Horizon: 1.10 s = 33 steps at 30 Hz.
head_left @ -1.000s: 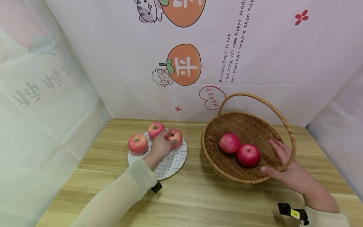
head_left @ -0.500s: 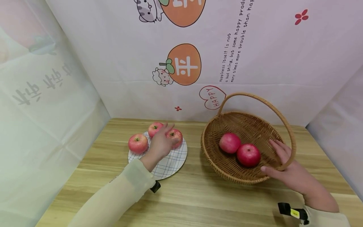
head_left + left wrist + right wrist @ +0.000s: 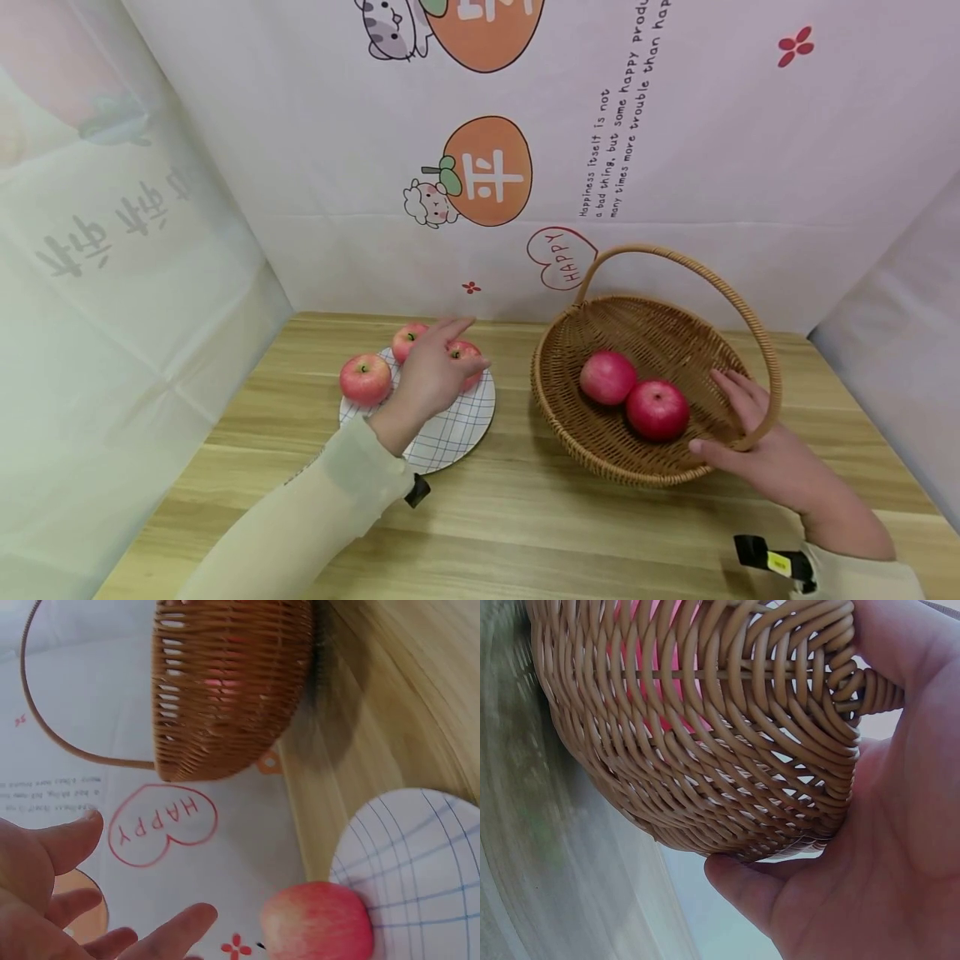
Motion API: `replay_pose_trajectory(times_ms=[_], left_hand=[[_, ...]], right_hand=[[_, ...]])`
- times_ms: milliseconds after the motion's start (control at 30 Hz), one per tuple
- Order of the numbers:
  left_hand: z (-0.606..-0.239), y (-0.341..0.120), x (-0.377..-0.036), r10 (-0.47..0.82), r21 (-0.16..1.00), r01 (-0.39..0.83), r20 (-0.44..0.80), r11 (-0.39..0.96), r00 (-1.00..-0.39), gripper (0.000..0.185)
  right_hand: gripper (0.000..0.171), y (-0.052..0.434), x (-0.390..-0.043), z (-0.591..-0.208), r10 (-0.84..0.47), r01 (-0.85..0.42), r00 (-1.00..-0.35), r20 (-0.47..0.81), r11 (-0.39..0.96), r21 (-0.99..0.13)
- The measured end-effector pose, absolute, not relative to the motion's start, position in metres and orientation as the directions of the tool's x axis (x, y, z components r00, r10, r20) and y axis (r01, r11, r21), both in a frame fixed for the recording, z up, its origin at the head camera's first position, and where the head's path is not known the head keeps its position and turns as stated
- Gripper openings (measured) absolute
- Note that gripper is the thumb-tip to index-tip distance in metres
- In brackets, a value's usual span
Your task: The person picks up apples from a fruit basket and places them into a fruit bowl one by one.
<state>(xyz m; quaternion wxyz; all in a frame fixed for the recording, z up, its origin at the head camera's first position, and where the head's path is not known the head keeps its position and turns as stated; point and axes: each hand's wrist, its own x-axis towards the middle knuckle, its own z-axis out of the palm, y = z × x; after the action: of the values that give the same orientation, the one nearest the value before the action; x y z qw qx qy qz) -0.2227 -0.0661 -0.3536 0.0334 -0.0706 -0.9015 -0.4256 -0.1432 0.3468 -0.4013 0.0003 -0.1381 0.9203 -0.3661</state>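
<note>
left hand (image 3: pixel 431 377): fingers spread over apple (image 3: pixel 467 360), gripping nothing; we risk nudging it off plate (image 3: pixel 457 429)
right hand (image 3: pixel 765 454): clasps basket (image 3: pixel 600 454) rim at 4 o'clock (a tug tips it)

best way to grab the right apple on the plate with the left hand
Probably from above, fingers spread round its widest part. The apple sits stem up near the plate's right edge, open on its right side, with another apple close behind on its left. The left hand hovers over it, fingers open.

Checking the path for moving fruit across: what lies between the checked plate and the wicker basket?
Nothing: in the head view only a bare strip of wooden table separates the plate from the basket.
</note>
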Motion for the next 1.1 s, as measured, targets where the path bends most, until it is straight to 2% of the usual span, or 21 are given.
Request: replay_pose_trajectory(times_ms=[233,433,500,633,733,900,1000,1100], left_hand=[[-0.335,-0.034,-0.201,0.245,0.792,0.223,0.096,0.568,-0.965,0.044],[-0.324,-0.001,-0.199,0.353,0.898,0.151,-0.005,0.414,-0.936,0.057],[-0.323,0.009,-0.201,0.369,0.898,0.150,-0.014,0.413,-0.929,0.061],[-0.324,0.030,-0.205,0.422,0.865,0.223,0.014,0.450,-0.906,0.069],[-0.327,0.045,-0.207,0.520,0.759,0.383,0.069,0.527,-0.851,0.077],[-0.333,0.073,-0.210,0.724,0.465,0.660,0.057,0.590,-0.687,0.089],[-0.337,0.091,-0.209,0.778,0.358,0.725,-0.007,0.589,-0.628,0.092],[-0.342,0.106,-0.209,0.783,0.297,0.735,-0.076,0.609,-0.618,0.093]], right_hand=[[0.101,0.348,-0.142,-0.400,-0.253,-0.246,-0.963,0.093,0.683,-0.687],[0.101,0.348,-0.142,-0.402,-0.252,-0.245,-0.963,0.094,0.680,-0.691],[0.101,0.348,-0.143,-0.402,-0.255,-0.247,-0.962,0.094,0.681,-0.689],[0.101,0.348,-0.143,-0.402,-0.259,-0.247,-0.962,0.088,0.681,-0.689],[0.101,0.348,-0.144,-0.402,-0.255,-0.240,-0.964,0.081,0.688,-0.685],[0.100,0.347,-0.145,-0.402,-0.247,-0.230,-0.966,0.073,0.701,-0.674],[0.101,0.347,-0.144,-0.402,-0.244,-0.227,-0.967,0.071,0.707,-0.670],[0.101,0.348,-0.144,-0.403,-0.241,-0.224,-0.968,0.069,0.708,-0.670]])
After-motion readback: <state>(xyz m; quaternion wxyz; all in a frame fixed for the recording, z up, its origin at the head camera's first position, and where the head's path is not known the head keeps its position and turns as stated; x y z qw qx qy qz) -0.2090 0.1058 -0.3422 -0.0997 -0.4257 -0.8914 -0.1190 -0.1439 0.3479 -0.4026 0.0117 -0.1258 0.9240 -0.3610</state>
